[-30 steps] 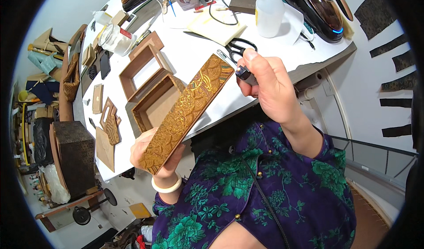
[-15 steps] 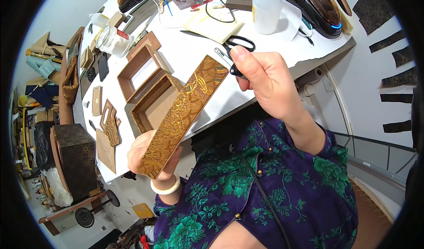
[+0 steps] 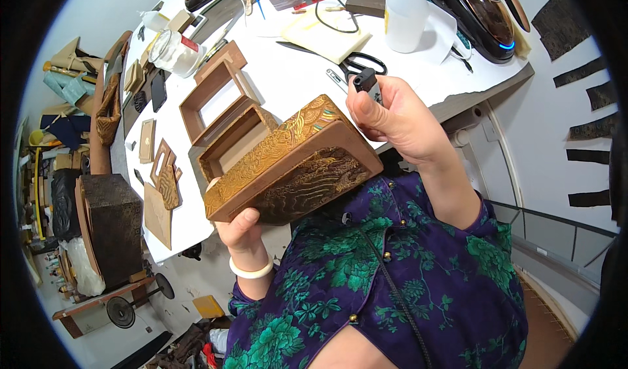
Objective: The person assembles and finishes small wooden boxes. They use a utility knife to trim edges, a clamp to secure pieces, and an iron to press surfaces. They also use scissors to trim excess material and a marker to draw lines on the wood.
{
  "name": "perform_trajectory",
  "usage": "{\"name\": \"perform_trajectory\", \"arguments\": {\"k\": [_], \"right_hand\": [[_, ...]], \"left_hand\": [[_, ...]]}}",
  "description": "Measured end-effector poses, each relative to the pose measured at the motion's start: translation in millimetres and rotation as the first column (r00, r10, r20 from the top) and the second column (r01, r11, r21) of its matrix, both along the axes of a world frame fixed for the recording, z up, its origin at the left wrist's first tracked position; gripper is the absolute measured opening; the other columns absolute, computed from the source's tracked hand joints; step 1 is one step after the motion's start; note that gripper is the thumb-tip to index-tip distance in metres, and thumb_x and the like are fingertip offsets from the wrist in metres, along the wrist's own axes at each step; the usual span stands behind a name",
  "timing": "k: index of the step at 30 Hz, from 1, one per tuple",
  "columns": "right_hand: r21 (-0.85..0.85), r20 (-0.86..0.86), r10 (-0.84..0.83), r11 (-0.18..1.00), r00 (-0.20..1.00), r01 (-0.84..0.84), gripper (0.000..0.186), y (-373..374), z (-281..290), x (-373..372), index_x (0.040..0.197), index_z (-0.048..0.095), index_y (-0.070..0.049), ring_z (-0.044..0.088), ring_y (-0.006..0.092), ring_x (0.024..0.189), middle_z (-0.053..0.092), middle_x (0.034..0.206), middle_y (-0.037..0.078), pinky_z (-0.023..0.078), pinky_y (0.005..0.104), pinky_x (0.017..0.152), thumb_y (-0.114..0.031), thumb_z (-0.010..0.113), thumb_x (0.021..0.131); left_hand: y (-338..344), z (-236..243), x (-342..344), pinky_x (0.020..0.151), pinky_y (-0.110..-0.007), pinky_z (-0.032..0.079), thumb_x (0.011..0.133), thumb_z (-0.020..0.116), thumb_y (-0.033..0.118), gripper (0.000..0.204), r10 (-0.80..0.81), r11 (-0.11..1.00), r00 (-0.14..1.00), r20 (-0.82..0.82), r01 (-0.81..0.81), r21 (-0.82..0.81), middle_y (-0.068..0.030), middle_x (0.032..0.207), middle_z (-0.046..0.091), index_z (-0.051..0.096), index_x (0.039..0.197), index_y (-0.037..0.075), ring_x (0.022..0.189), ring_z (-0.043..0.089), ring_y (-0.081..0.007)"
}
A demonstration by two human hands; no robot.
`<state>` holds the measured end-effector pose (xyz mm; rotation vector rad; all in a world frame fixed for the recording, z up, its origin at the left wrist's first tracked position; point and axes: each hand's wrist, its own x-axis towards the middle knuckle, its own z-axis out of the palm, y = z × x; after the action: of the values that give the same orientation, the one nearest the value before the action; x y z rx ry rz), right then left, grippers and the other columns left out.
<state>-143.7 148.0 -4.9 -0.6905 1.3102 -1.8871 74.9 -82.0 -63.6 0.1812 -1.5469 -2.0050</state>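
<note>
My left hand [image 3: 240, 233] grips the lower left end of a box piece [image 3: 281, 166] covered in gold brocade. One brown face of it, with a dark patterned fabric panel [image 3: 314, 179], is tilted toward me. Close to its upper right corner, my right hand [image 3: 399, 117] is closed around what looks like a small black lighter [image 3: 366, 84], its head pointing up. Behind the brocade piece, on the white tabletop, stand an open brocade-sided box [image 3: 242, 143] and a plain brown frame [image 3: 212, 97]; the brocade piece partly hides the open box.
Black-handled scissors [image 3: 363, 61] lie beside a yellow cloth [image 3: 320, 38]. A white squeeze bottle [image 3: 405, 19] and a dark glossy appliance [image 3: 474, 16] stand at the back right. A glass jar [image 3: 175, 53] and flat brown pieces [image 3: 157, 215] are on the left. The table edge [image 3: 484, 94] runs beyond my right hand.
The brocade piece has rolled in my left hand, bringing its brown face with the dark panel into sight. My right hand has turned, and the lighter's head now points upward.
</note>
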Motion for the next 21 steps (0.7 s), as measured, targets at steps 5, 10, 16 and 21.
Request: {"name": "perform_trajectory", "arguments": {"k": [5, 10, 16, 21], "right_hand": [[-0.1, 0.06, 0.024, 0.995, 0.998, -0.018, 0.051, 0, -4, 6, 0.087, 0.062, -0.008, 0.049, 0.0022, 0.066, 0.058, 0.075, -0.005, 0.037, 0.0194, 0.058, -0.057, 0.072, 0.089], [-0.18, 0.088, 0.082, 0.981, 0.993, -0.065, 0.05, 0, -6, 11, 0.082, 0.056, -0.008, 0.032, 0.0019, 0.055, 0.042, 0.065, -0.006, 0.025, 0.0189, 0.049, -0.053, 0.053, 0.102], [-0.231, 0.137, 0.08, 0.972, 0.987, -0.047, 0.049, -2, -9, 11, 0.081, 0.058, -0.007, 0.03, 0.0014, 0.053, 0.038, 0.062, -0.007, 0.023, 0.0191, 0.047, -0.047, 0.047, 0.107], [-0.215, 0.198, 0.079, 0.976, 0.977, -0.036, 0.042, -4, -10, 16, 0.082, 0.06, -0.008, 0.032, 0.0005, 0.052, 0.039, 0.062, -0.009, 0.025, 0.0179, 0.046, -0.041, 0.053, 0.107]], "left_hand": [[-3, -11, -4, 0.104, -0.048, 0.049, 0.08, 0.074, 0.022, 0.068, -0.068, 0.976, 0.997, -0.043, 0.076, 0.206, -0.0228, 0.133, 0.061, 0.051, 0.138, -0.005, 0.12, 0.061, -0.0373], [-6, -15, -5, 0.104, -0.047, 0.049, 0.08, 0.077, 0.013, 0.067, -0.13, 0.901, 0.989, -0.068, 0.146, 0.408, -0.0196, 0.132, 0.06, 0.05, 0.138, -0.004, 0.121, 0.06, -0.0338], [-6, -14, -15, 0.107, -0.054, 0.048, 0.093, 0.066, 0.018, 0.059, -0.2, 0.644, 0.958, -0.205, 0.287, 0.71, -0.0212, 0.14, 0.057, 0.046, 0.144, -0.002, 0.126, 0.058, -0.0377], [-10, -15, -18, 0.109, -0.059, 0.046, 0.099, 0.06, 0.021, 0.055, -0.231, 0.532, 0.938, -0.26, 0.346, 0.773, -0.0235, 0.144, 0.054, 0.044, 0.147, -0.001, 0.131, 0.055, -0.039]]}}
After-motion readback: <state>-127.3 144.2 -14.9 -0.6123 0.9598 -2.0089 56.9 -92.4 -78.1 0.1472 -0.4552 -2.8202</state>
